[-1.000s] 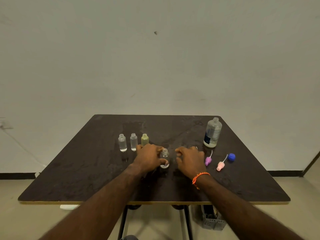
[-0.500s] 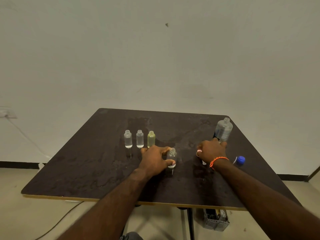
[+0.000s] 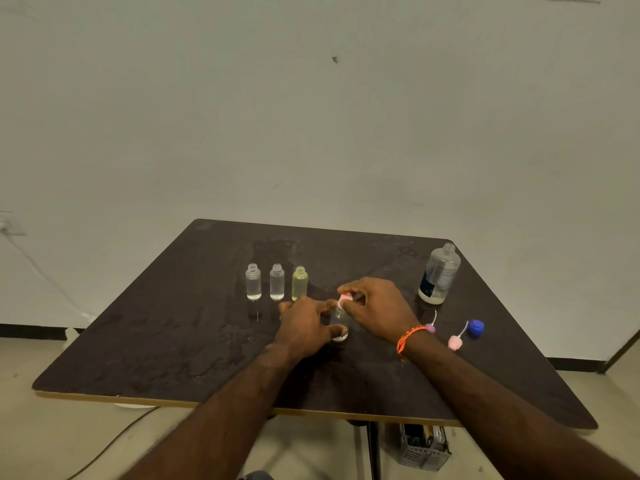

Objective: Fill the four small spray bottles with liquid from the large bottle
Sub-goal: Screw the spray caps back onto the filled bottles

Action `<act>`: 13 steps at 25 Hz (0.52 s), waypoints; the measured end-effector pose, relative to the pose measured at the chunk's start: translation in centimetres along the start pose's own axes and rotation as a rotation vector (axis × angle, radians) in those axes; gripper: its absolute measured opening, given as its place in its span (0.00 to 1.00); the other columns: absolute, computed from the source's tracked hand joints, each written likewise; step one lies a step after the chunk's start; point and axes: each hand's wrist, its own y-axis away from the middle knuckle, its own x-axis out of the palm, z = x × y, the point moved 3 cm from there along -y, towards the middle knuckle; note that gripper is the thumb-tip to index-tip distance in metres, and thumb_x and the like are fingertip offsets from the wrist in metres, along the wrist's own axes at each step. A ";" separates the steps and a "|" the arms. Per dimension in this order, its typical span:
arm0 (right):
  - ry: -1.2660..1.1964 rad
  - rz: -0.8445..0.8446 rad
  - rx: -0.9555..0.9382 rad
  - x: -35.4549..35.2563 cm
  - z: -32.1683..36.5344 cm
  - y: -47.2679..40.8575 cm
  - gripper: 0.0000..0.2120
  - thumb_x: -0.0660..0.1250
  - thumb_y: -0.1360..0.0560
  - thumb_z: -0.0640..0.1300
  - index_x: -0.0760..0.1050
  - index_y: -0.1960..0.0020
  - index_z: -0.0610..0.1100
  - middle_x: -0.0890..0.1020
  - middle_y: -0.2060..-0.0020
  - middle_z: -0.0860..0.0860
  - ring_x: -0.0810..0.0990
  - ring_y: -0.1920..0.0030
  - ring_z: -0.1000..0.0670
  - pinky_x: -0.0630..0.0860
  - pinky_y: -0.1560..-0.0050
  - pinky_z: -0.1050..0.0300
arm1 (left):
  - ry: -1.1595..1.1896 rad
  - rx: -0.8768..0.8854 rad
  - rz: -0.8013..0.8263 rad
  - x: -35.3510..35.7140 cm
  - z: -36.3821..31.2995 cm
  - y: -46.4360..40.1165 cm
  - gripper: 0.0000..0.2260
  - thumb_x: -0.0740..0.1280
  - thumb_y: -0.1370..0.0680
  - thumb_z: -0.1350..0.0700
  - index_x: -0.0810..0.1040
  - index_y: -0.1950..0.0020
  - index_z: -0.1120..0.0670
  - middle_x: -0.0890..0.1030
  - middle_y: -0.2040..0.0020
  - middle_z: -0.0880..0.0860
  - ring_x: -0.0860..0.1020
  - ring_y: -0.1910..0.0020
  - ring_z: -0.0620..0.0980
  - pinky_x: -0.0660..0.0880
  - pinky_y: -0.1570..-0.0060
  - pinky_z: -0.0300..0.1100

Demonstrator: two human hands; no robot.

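While the left hand [image 3: 304, 327] wraps its fingers and thumb round the fourth small bottle [image 3: 340, 323] standing near the middle of the table [image 3: 166, 341], the right hand [image 3: 375, 308] pinches a pink spray cap [image 3: 345, 300] right at that bottle's neck. Three other small bottles stand in a row just behind and to the left, all uncapped: two clear bottles [image 3: 253, 282] and a yellowish bottle [image 3: 300, 283], each with what looks like liquid inside. At the far right corner stands the large bottle [image 3: 440, 273], open, its blue cap [image 3: 475, 329] lying on the table near two more spray caps with dip tubes, a purple one [image 3: 430, 327] and a pink one [image 3: 454, 342]. To my eye the step is seating this cap. Doing it well means keeping the bottle pressed upright on the table, feeding the thin dip tube straight down the neck, then turning the cap gently until the threads catch, so nothing tips or cross-threads. The tabletop looks wet in patches, so a firm hold on the base seems wise.
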 end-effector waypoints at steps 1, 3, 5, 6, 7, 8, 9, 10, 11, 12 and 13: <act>0.014 0.010 -0.003 0.3 0.1 0.2 0.14 0.70 0.25 0.47 0.83 0.39 0.49 0.85 0.46 0.51 0.82 0.48 0.53 0.78 0.43 0.55 | -0.005 0.004 0.001 0.0 -0.1 0.0 0.23 0.76 0.26 0.39 0.79 0.31 0.38 0.86 0.46 0.41 0.78 0.39 0.41 0.58 0.43 0.45; 0.019 0.010 -0.008 0.6 0.0 0.3 0.15 0.70 0.23 0.46 0.82 0.38 0.48 0.84 0.45 0.50 0.81 0.46 0.52 0.78 0.43 0.55 | -0.005 0.007 0.010 0.0 0.0 -0.1 0.23 0.76 0.26 0.40 0.80 0.32 0.37 0.86 0.48 0.40 0.79 0.41 0.40 0.61 0.42 0.46; 0.058 0.046 -0.027 1.0 0.2 0.2 0.14 0.68 0.22 0.47 0.81 0.37 0.48 0.83 0.44 0.50 0.81 0.45 0.51 0.77 0.43 0.53 | -0.003 0.002 0.022 0.0 0.2 -0.1 0.22 0.76 0.27 0.40 0.80 0.33 0.37 0.86 0.50 0.40 0.79 0.42 0.41 0.63 0.42 0.48; 0.082 0.062 -0.021 1.2 0.4 0.1 0.14 0.68 0.22 0.48 0.82 0.38 0.48 0.83 0.45 0.50 0.80 0.46 0.51 0.77 0.43 0.52 | 0.000 -0.001 0.024 0.0 0.2 -0.1 0.21 0.76 0.27 0.40 0.81 0.34 0.37 0.86 0.50 0.40 0.79 0.42 0.41 0.63 0.42 0.48; 0.097 0.064 0.006 1.2 0.5 -0.1 0.13 0.68 0.22 0.49 0.82 0.40 0.48 0.83 0.47 0.50 0.80 0.47 0.50 0.77 0.44 0.51 | 0.004 -0.005 0.021 0.1 0.2 -0.1 0.21 0.76 0.27 0.40 0.81 0.34 0.37 0.86 0.50 0.40 0.79 0.42 0.41 0.62 0.43 0.48; 0.095 0.051 0.050 1.2 0.6 -0.3 0.11 0.70 0.23 0.50 0.83 0.43 0.48 0.83 0.50 0.51 0.80 0.49 0.51 0.77 0.46 0.52 | 0.008 -0.007 0.016 0.1 0.2 -0.1 0.20 0.76 0.27 0.41 0.81 0.35 0.37 0.86 0.50 0.40 0.78 0.42 0.41 0.60 0.44 0.47; 0.077 0.028 0.103 1.1 0.6 -0.4 0.10 0.71 0.25 0.52 0.83 0.48 0.48 0.83 0.55 0.53 0.80 0.53 0.52 0.78 0.50 0.54 | 0.009 -0.009 0.011 0.1 0.1 -0.1 0.19 0.76 0.26 0.41 0.82 0.36 0.38 0.86 0.50 0.41 0.78 0.43 0.41 0.59 0.45 0.47; 0.047 -0.004 0.160 1.2 0.4 -0.5 0.10 0.73 0.26 0.54 0.82 0.52 0.49 0.83 0.59 0.54 0.80 0.57 0.53 0.77 0.55 0.57 | 0.004 -0.013 0.005 0.1 0.0 -0.1 0.18 0.76 0.26 0.41 0.83 0.37 0.39 0.86 0.50 0.41 0.78 0.43 0.41 0.58 0.45 0.46; 0.011 -0.031 0.217 1.3 0.2 -0.4 0.12 0.75 0.28 0.57 0.81 0.55 0.49 0.82 0.63 0.55 0.79 0.60 0.54 0.76 0.59 0.58 | -0.006 -0.021 0.000 0.1 0.0 -0.1 0.18 0.76 0.26 0.41 0.83 0.38 0.41 0.86 0.50 0.42 0.79 0.43 0.42 0.58 0.45 0.46; -0.026 -0.060 0.261 1.6 0.1 -0.2 0.14 0.76 0.30 0.59 0.79 0.58 0.49 0.81 0.66 0.55 0.79 0.62 0.55 0.75 0.62 0.59 | -0.016 -0.034 0.000 0.2 0.1 -0.1 0.18 0.76 0.26 0.41 0.84 0.38 0.43 0.86 0.49 0.43 0.79 0.43 0.43 0.59 0.45 0.46; -0.052 -0.086 0.289 1.8 0.0 0.0 0.17 0.76 0.32 0.61 0.77 0.59 0.49 0.80 0.66 0.55 0.79 0.63 0.55 0.74 0.64 0.59 | -0.024 -0.044 0.001 0.3 0.1 0.0 0.18 0.76 0.26 0.40 0.84 0.39 0.45 0.86 0.48 0.44 0.79 0.43 0.43 0.60 0.44 0.46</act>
